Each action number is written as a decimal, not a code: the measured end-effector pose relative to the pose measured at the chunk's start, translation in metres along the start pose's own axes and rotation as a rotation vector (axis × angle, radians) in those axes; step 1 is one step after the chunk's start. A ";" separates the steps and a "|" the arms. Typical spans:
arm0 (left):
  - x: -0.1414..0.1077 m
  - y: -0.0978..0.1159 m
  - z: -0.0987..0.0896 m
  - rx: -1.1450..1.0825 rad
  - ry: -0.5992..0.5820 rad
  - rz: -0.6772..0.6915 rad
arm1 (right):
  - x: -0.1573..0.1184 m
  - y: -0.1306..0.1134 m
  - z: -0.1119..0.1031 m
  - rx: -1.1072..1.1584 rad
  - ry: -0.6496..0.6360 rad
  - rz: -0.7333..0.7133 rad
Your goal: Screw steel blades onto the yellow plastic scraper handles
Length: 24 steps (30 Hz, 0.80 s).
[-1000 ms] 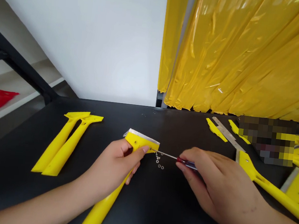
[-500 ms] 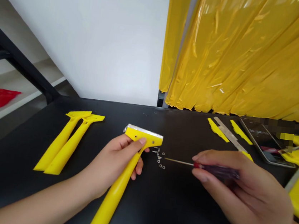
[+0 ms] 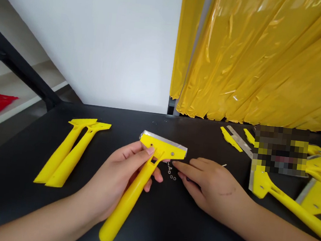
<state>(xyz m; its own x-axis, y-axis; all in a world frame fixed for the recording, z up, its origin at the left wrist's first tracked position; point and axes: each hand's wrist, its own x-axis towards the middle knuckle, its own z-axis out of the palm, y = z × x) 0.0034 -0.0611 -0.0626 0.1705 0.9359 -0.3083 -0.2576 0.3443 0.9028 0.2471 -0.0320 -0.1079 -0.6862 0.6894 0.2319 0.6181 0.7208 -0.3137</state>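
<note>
My left hand (image 3: pixel 119 174) is closed round a yellow scraper (image 3: pixel 128 202), thumb on its head, handle slanting towards me. A metal blade edge shows along the top of the head; its right hole has a screw in it, while the left hole looks bare. Just right of the scraper, small screws and nuts (image 3: pixel 169 172) lie on the table. My right hand (image 3: pixel 214 184) is palm down with its index fingertip beside them. A screwdriver (image 3: pixel 224 165) is tucked in that hand, mostly hidden, its shaft tip showing behind the knuckles.
Two yellow scraper handles (image 3: pixel 63 159) lie at the left on the black table (image 3: pixel 79 219). At the right are loose yellow plates (image 3: pixel 231 139), a metal blade (image 3: pixel 238 139) and several bladed scrapers (image 3: pixel 287 202). Yellow plastic wrapping (image 3: pixel 257 62) hangs behind.
My right hand has moved left to the screws and nuts, turning palm down, and the screwdriver has swung back into the palm. My left hand has shifted the scraper slightly right.
</note>
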 end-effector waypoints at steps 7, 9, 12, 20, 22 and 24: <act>-0.008 0.001 0.006 0.107 -0.174 -0.096 | 0.003 0.008 -0.002 0.023 -0.038 0.107; -0.010 -0.001 0.009 0.111 -0.242 -0.118 | 0.004 0.006 -0.008 0.041 -0.061 0.138; -0.014 -0.004 0.012 0.096 -0.294 -0.137 | 0.003 -0.004 -0.025 0.260 -0.098 0.254; -0.022 -0.003 0.015 0.137 -0.380 -0.176 | 0.001 -0.030 -0.058 1.222 -0.211 0.655; -0.022 -0.003 0.016 0.149 -0.378 -0.171 | 0.001 -0.030 -0.055 1.351 -0.245 0.720; -0.022 -0.004 0.017 0.155 -0.364 -0.162 | 0.000 -0.030 -0.051 1.467 -0.238 0.768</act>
<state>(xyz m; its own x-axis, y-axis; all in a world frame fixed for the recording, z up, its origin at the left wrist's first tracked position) 0.0164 -0.0840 -0.0541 0.5288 0.7737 -0.3489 -0.0589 0.4435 0.8943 0.2480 -0.0499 -0.0518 -0.5386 0.7022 -0.4656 0.0513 -0.5243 -0.8500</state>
